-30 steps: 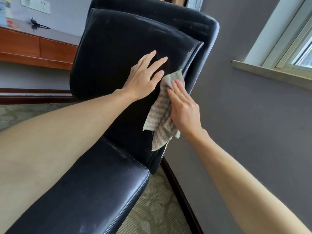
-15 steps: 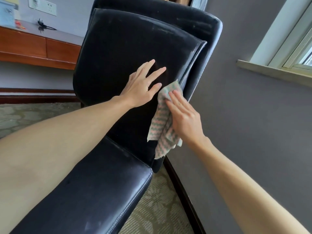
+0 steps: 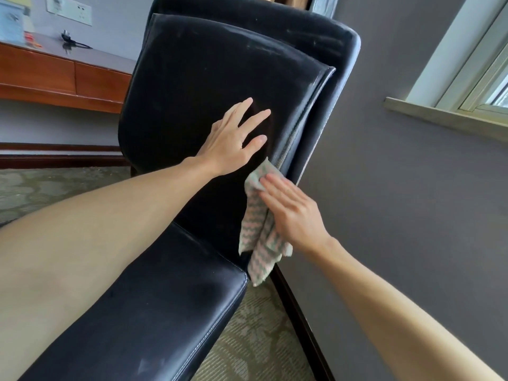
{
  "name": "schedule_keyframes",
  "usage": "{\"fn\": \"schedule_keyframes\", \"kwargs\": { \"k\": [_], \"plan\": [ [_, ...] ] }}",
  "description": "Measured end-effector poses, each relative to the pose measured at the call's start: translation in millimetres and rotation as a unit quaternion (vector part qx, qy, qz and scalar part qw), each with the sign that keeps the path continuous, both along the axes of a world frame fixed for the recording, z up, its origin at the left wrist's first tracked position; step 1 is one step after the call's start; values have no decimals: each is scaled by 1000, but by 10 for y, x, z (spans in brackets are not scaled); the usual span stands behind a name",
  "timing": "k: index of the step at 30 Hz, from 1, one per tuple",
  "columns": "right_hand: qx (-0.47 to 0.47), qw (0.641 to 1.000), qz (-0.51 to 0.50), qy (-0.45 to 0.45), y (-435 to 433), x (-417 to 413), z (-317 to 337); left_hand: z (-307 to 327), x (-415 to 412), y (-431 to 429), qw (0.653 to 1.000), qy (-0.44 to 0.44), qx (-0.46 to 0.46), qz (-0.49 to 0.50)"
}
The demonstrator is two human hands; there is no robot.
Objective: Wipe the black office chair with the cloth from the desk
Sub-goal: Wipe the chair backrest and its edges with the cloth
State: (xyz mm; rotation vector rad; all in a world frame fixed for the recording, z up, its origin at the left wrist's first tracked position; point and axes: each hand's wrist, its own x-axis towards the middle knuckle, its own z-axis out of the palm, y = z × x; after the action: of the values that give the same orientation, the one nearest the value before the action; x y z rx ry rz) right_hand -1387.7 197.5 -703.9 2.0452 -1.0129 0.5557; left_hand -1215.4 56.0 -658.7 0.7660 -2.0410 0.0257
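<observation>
The black office chair fills the middle of the head view, its padded backrest facing me and its seat below. My left hand lies flat on the backrest with fingers spread. My right hand presses a pink-and-green zigzag cloth against the backrest's right edge, low down near the seat. The cloth's loose end hangs past the seat's corner. Dusty smears show along the top of the backrest.
A wooden desk with drawers stands at the back left, with a cable and papers on it. A grey wall runs close along the chair's right side, with a window sill above. Patterned carpet covers the floor.
My right hand has slid the cloth down the backrest's right edge toward the seat. My left hand has stayed flat on the backrest.
</observation>
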Motion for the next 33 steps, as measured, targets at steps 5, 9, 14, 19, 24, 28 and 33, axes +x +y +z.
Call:
{"fn": "schedule_keyframes", "kwargs": {
  "k": [5,9,14,19,24,28,33],
  "plan": [
    [-66,995,-52,-51,-166,-86,505,-11,-12,6,1000,7,1,1],
    [-69,997,-44,-12,-131,-117,423,-9,-10,8,1000,5,1,2],
    [-24,998,-14,48,50,-93,-4,-6,0,14,1000,-3,0,2],
    [-38,998,-31,26,13,-90,63,-5,8,11,1000,-10,1,5],
    [-70,994,-75,-28,-167,-52,462,-39,20,21,1000,-4,-7,9],
    [-61,998,-26,16,-77,-47,216,-59,2,49,1000,-3,4,5],
    [41,979,-23,198,244,-15,-475,-75,25,39,1000,-18,-2,11]
  ]
}}
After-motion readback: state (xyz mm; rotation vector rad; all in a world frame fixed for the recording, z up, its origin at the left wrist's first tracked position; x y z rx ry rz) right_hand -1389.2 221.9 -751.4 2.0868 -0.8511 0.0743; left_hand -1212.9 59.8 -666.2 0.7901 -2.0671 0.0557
